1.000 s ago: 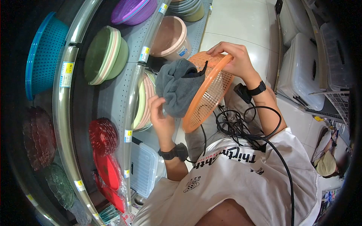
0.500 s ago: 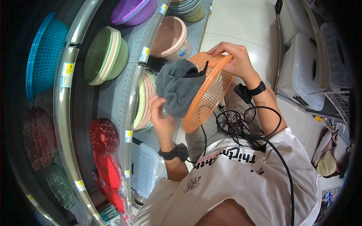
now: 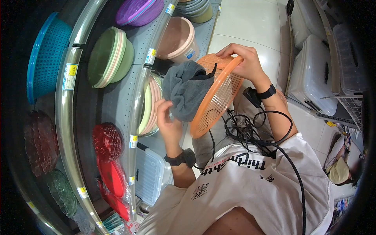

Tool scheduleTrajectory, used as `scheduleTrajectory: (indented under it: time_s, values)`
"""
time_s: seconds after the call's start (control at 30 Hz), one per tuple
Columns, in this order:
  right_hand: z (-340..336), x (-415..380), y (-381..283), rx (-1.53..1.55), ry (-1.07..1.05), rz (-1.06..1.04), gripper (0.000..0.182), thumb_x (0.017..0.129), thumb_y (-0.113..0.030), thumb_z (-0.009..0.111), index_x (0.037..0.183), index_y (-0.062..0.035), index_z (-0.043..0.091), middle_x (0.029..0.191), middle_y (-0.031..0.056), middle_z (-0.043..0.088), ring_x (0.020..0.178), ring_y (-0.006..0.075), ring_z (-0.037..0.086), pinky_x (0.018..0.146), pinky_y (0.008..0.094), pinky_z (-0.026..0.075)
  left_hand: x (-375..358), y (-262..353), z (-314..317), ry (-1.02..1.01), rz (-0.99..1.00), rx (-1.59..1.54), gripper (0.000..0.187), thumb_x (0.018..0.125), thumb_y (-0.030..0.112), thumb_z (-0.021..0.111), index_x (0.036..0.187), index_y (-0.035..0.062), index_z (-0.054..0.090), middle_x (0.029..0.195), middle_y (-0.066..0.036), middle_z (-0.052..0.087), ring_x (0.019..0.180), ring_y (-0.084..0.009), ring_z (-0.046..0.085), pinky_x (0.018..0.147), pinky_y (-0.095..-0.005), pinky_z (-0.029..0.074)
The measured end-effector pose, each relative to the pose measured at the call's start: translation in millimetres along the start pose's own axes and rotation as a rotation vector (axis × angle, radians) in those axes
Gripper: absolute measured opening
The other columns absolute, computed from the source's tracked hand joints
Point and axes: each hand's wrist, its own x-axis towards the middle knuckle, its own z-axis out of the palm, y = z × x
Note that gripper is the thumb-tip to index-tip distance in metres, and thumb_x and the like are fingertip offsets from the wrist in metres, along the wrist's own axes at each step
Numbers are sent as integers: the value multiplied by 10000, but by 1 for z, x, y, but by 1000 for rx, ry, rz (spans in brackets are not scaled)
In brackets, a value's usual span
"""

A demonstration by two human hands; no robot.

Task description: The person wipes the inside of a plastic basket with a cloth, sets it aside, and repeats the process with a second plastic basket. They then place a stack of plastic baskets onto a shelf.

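Observation:
An orange perforated plastic basket point(image 3: 215, 111) is tilted on its side in front of my body. My right hand point(image 3: 244, 62) is closed over its upper rim, fingers on the outside. Bunched dark grey cloth point(image 3: 184, 92) lies against the basket's left side, and a thin black strap shows at its upper right edge. My left hand point(image 3: 168, 119) pinches the lower left edge of the cloth; some of its fingertips are hidden. Both wrists wear black bands.
Shelves on the left carry a blue basket point(image 3: 49, 58), green basins point(image 3: 111, 58), a pink bucket point(image 3: 176, 39) and red plastic items point(image 3: 111, 164). A black cable point(image 3: 244, 129) hangs coiled over my lap. Clear storage boxes point(image 3: 311, 74) stand on the right.

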Motion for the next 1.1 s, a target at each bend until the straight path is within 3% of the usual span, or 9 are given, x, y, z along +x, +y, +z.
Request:
scheduleTrajectory:
  time_s: [0.67,1.1]
  values:
    - [2,-4,7,41,22,36,289,739,-107,909,874,-22,668,938,107,776,940,228,772,853,350,628,0,-1,1,9,9,-1,442,779,-124,747,1161,7,570,1204,-80,476,1177,-223,552,1090,-330,403]
    - [8,-19,29,194,106,257,169,836,-15,803,882,0,642,964,141,771,952,208,751,875,332,603,0,0,0,3,-22,-35,440,786,-119,742,1169,5,564,1225,-83,470,1189,-222,549,1096,-330,399]
